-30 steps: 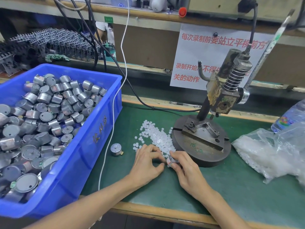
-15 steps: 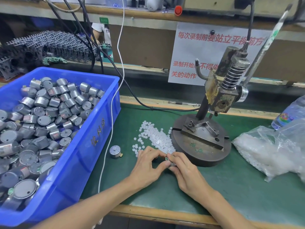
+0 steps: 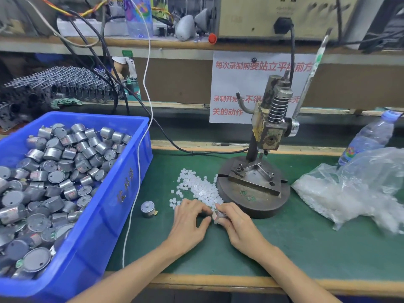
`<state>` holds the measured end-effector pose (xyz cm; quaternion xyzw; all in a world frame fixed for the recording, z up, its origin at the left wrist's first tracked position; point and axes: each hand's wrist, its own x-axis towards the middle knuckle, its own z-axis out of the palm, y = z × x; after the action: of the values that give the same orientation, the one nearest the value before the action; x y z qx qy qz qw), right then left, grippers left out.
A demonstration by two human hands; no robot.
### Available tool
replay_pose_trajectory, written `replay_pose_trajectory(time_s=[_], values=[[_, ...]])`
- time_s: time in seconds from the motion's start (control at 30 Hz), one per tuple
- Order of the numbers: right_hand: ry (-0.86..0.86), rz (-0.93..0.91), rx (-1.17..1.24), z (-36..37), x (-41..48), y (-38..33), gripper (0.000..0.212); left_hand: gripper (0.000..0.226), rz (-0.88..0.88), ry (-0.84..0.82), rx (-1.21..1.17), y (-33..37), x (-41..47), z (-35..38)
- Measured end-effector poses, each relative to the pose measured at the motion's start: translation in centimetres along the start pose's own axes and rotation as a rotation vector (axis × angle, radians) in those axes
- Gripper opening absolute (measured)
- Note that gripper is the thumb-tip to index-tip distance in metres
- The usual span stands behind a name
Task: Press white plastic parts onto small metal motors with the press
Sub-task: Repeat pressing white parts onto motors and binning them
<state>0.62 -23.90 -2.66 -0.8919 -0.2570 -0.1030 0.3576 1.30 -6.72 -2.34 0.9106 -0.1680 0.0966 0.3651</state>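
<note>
The left hand point(image 3: 188, 217) and right hand point(image 3: 239, 228) pinch one small motor point(image 3: 218, 215) beside the white parts point(image 3: 201, 189), near the bench's front edge. The press point(image 3: 251, 193) holds nothing yet. The blue bin point(image 3: 122, 193) looks full, so I think lots is left.

Your view is bright, evenly lit from above, with only soft shadows on the green bench mat point(image 3: 295, 248). The clear crinkled plastic bag point(image 3: 360, 193) at the mat's right edge is smeared; the wide lens bows the outer edges.
</note>
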Motion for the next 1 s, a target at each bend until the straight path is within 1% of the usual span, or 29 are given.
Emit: replay_pose_trajectory(time_s=[0.13, 0.57, 1.0], values=[[0.029, 0.037, 0.031, 0.13, 0.04, 0.22, 0.023, 0.01, -0.016, -0.021, 0.048, -0.16, 0.15, 0.32], [0.068, 0.096, 0.052, 0.26, 0.14, 0.68, 0.024, 0.004, -0.041, -0.023, 0.024, -0.44, 0.17, 0.43], [0.073, 0.054, 0.049, 0.32, 0.13, 0.62, 0.022, 0.008, -0.044, -0.03, 0.037, -0.42, 0.22, 0.44]])
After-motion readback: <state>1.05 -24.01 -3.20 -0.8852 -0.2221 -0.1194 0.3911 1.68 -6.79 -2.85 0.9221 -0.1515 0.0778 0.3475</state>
